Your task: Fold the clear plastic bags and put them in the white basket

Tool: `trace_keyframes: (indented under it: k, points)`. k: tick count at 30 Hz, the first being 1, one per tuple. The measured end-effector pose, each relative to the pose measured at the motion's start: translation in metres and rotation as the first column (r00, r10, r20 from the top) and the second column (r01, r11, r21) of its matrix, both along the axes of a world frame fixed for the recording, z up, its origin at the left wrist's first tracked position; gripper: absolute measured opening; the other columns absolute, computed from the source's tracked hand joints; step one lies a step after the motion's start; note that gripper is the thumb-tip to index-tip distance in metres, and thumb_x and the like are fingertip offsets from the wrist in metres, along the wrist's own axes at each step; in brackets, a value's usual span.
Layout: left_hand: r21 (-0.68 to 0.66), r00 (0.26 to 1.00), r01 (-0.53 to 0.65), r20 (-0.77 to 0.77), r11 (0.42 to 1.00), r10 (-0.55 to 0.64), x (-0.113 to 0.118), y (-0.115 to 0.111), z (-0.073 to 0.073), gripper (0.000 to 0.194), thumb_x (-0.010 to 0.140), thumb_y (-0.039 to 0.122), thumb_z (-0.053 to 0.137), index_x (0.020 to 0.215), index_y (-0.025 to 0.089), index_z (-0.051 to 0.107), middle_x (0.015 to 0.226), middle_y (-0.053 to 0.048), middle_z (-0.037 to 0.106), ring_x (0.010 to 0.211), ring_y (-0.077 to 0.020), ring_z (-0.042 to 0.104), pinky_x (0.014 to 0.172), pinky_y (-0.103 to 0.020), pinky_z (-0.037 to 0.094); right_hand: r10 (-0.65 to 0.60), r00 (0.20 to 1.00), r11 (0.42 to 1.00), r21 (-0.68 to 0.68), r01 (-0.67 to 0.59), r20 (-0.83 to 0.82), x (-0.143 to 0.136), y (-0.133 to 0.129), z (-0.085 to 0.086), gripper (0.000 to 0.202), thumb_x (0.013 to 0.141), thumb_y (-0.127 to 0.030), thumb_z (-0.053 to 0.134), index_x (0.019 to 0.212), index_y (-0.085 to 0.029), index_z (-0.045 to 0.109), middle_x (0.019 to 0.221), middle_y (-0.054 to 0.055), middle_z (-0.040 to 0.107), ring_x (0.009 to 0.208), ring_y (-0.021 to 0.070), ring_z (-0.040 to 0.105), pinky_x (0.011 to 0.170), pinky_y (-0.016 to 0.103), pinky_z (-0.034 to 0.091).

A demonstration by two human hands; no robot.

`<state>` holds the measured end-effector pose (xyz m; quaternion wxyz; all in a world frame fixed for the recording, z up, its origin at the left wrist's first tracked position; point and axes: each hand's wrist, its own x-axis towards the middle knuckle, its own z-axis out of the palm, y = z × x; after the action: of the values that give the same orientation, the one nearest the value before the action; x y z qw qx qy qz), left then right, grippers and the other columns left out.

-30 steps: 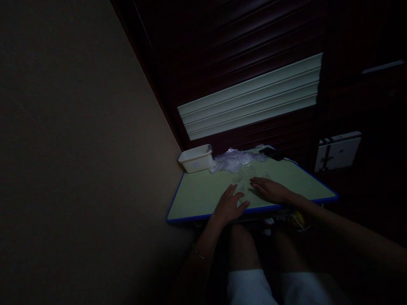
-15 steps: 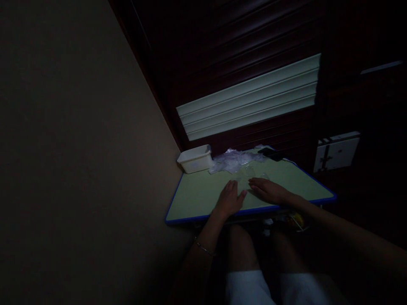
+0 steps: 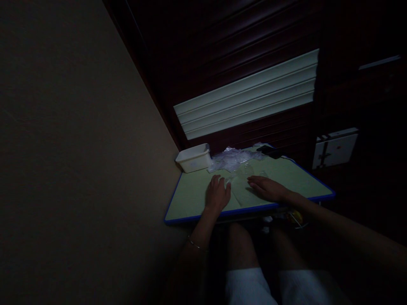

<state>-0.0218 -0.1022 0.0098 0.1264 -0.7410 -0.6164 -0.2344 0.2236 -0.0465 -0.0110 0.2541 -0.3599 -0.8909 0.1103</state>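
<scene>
Find clear plastic film (image 3: 239, 181) near the middle of the counter (image 3: 187, 199), toward the front edge, between the hands. At its left side, see the left hand (image 3: 218, 194) with fingers bent; cannot tell whether pinching. At its right, see the right hand (image 3: 266, 189) palm down, fingers straight. Could crease or skid if pressed unevenly; could miss thin edges in such dimness. Toward the back edge, note heaped plastic wrappers (image 3: 233, 160), plus a white tub (image 3: 194, 159) at the back-left corner.

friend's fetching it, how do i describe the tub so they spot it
Find the green table with the blue edge. At its far left corner, near the wall, sits the tub. It's white, boxy and open-topped, unlike the crinkled plastic pile beside it.
</scene>
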Motion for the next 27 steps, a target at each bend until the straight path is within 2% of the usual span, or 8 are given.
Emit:
trace_keyframes:
  k: [3,5,9,13,16,20,23,27]
  points:
    - [-0.091,0.955,0.29,-0.041,0.953,-0.295,0.027,-0.008,-0.003,0.049,0.098,0.047,0.024,0.118,0.017,0.058,0.125,-0.011,0.061,0.122,-0.0199,0.051,0.108,-0.035,0.038,-0.003,1.0,1.0,0.0,0.003,-0.006,0.0,0.001,-0.001,0.061,0.097,-0.05,0.028,0.129,-0.009,0.06,0.133,0.018,0.059,0.126,0.0295,0.052,0.107,0.044,0.039]
    - [-0.162,0.933,0.338,-0.068,0.927,-0.353,0.039,-0.008,-0.009,0.054,0.098,0.048,0.022,0.126,0.015,0.053,0.133,-0.011,0.057,0.126,-0.0194,0.049,0.111,-0.036,0.034,0.01,1.0,1.0,0.005,-0.01,-0.012,0.0,0.002,-0.001,0.059,0.097,-0.049,0.028,0.128,-0.01,0.06,0.133,0.017,0.059,0.127,0.0291,0.052,0.107,0.043,0.039]
    - [-0.313,0.957,0.219,-0.114,0.924,-0.265,0.043,0.005,-0.02,0.065,0.096,0.054,0.012,0.138,0.016,0.043,0.147,-0.013,0.043,0.139,-0.0237,0.034,0.115,-0.048,0.025,0.021,1.0,1.0,0.013,-0.021,-0.002,0.0,0.003,-0.001,0.06,0.097,-0.049,0.028,0.128,-0.009,0.06,0.133,0.018,0.059,0.127,0.0293,0.051,0.108,0.043,0.038]
    - [-0.382,0.984,0.104,-0.097,0.918,-0.151,0.025,0.022,-0.022,0.071,0.094,0.059,0.007,0.143,0.017,0.037,0.153,-0.012,0.033,0.143,-0.0253,0.026,0.116,-0.053,0.019,0.013,1.0,1.0,0.013,-0.013,0.006,0.0,0.002,0.0,0.06,0.098,-0.049,0.027,0.128,-0.009,0.06,0.133,0.017,0.059,0.127,0.0284,0.051,0.109,0.043,0.037]
    - [-0.413,0.993,0.044,-0.085,0.909,-0.087,0.006,0.034,-0.021,0.072,0.093,0.061,0.007,0.143,0.019,0.037,0.154,-0.011,0.031,0.144,-0.0261,0.023,0.116,-0.054,0.019,0.012,1.0,1.0,0.004,-0.012,0.007,0.0,0.001,0.001,0.06,0.098,-0.049,0.026,0.129,-0.01,0.06,0.133,0.017,0.059,0.128,0.0277,0.051,0.109,0.042,0.038]
    - [-0.391,0.994,-0.059,-0.109,0.918,0.018,-0.014,0.049,-0.016,0.064,0.096,0.054,0.011,0.137,0.018,0.045,0.15,-0.012,0.039,0.141,-0.0276,0.031,0.113,-0.054,0.025,0.011,1.0,1.0,-0.014,-0.011,-0.001,0.0,0.001,0.001,0.061,0.097,-0.051,0.028,0.128,-0.01,0.061,0.134,0.018,0.058,0.128,0.0293,0.05,0.109,0.044,0.038]
    - [-0.352,0.994,-0.058,-0.109,0.934,0.02,-0.019,0.058,-0.012,0.06,0.097,0.046,0.014,0.139,0.014,0.042,0.15,-0.014,0.038,0.141,-0.0269,0.03,0.113,-0.05,0.026,0.021,1.0,1.0,-0.009,-0.021,-0.003,0.001,0.002,0.001,0.06,0.097,-0.051,0.028,0.125,-0.012,0.063,0.134,0.017,0.059,0.127,0.03,0.051,0.108,0.045,0.038]
    - [-0.349,0.99,0.044,-0.112,0.936,-0.088,-0.013,0.066,-0.009,0.054,0.098,0.038,0.019,0.143,0.015,0.038,0.151,-0.009,0.038,0.143,-0.0203,0.027,0.116,-0.038,0.025,0.012,1.0,1.0,0.003,-0.012,0.003,0.001,0.002,0.002,0.058,0.097,-0.05,0.028,0.125,-0.014,0.063,0.134,0.015,0.059,0.127,0.0289,0.052,0.107,0.044,0.039]
